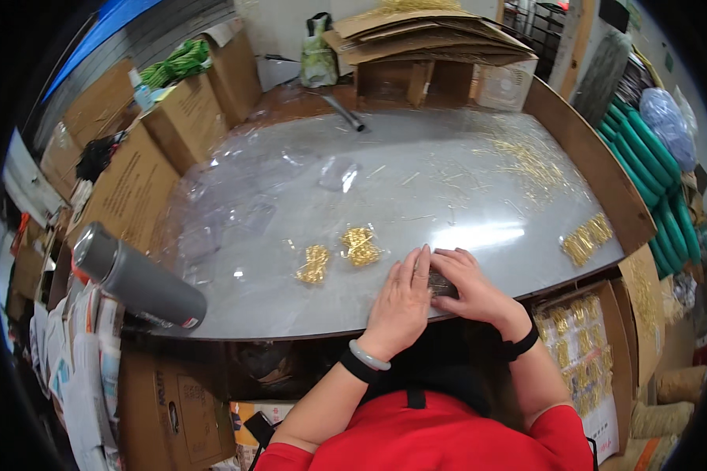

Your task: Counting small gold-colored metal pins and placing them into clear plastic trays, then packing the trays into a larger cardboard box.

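My left hand (404,301) and my right hand (471,286) meet at the near edge of the grey table. Between them is a small dark object (441,284), mostly hidden by my fingers, so its kind does not show. The left fingers are straight, held together and pressed along its left side. On the other side, my right fingers and thumb curl around it. Just left of my hands lie two small clear bags of shiny gold pieces, one bag (359,246) closer and another bag (313,264) farther left.
Thin gold sticks (530,166) are scattered at the far right, near a gold bundle (586,239). Clear plastic bags (243,188) cover the left side. A grey bottle (145,282) leans at the left front. A dark tube (346,114) lies at the back. A cardboard box (597,337) holds gold packs.
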